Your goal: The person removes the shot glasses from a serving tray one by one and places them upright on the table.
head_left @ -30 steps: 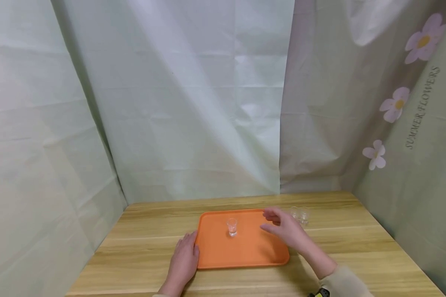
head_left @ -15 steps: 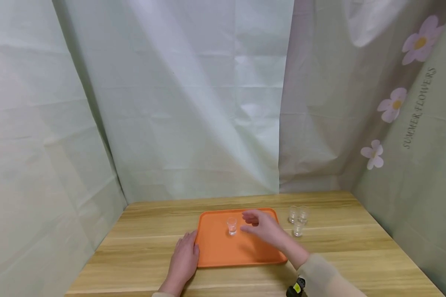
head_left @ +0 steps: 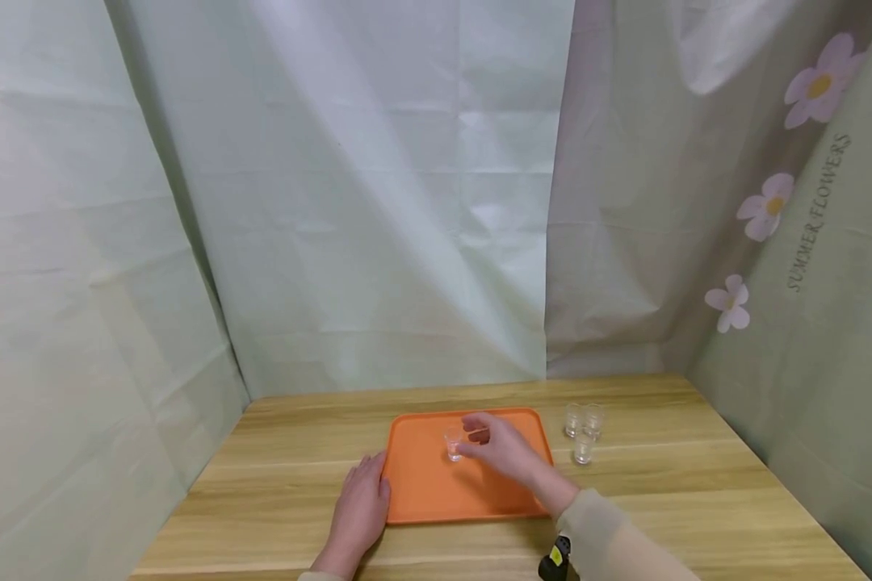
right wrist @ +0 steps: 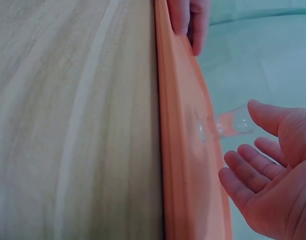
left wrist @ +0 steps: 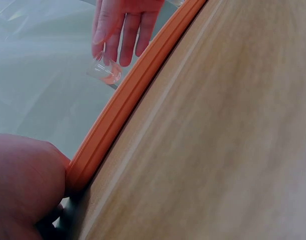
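Observation:
A small clear shot glass stands upright on the orange tray. My right hand is beside it, fingers spread and loosely bent. In the right wrist view the thumb tip overlaps the rim of the shot glass, while the other fingers lie apart from it. My left hand rests at the tray's left edge, its fingers relaxed along the outer side and the thumb at the rim. The left wrist view shows part of the left hand against the tray's orange rim.
Three more clear shot glasses, including the nearest shot glass, stand together on the wooden table right of the tray. Pale green cloth hangs behind and on both sides. A dark wrist device sits at the right sleeve.
My right hand has moved left across the tray, from its right side up to the single glass. The three glasses at right are now fully uncovered. My left hand has stayed put.

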A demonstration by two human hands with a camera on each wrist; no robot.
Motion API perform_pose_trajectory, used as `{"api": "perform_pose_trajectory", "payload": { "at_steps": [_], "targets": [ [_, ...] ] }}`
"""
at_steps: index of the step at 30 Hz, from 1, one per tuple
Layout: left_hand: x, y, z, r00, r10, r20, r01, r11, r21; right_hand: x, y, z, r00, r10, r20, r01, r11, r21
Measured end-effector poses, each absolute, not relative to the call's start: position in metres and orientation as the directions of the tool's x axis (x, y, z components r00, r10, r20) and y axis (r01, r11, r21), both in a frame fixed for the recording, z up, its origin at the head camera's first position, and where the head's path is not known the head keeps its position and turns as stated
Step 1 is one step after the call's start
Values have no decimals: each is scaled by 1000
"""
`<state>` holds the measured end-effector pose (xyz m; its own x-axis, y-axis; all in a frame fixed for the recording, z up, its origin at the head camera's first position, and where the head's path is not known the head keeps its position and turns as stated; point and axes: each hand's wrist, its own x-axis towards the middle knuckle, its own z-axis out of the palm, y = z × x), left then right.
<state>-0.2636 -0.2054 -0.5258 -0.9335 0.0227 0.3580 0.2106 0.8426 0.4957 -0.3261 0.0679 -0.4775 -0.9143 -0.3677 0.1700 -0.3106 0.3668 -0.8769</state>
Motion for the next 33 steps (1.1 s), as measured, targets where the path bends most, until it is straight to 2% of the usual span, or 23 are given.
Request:
{"api": "perform_pose_trajectory", "payload": {
  "at_steps": [10, 22, 33],
  "targets": [
    [-264, -205, -526, -919, 25, 392, 231, 843, 486, -331, 60, -488, -908, -371, 196, -331, 345, -878],
    [-262, -205, -524, -935, 20, 354, 206, 844, 495, -334, 53, -495, -906, -373, 200, -329, 323, -887],
    [-263, -205, -526, -936, 22, 352, 204, 847, 490, -336, 50, -495, -918, -350, 185, -313, 356, -880]
  ]
}}
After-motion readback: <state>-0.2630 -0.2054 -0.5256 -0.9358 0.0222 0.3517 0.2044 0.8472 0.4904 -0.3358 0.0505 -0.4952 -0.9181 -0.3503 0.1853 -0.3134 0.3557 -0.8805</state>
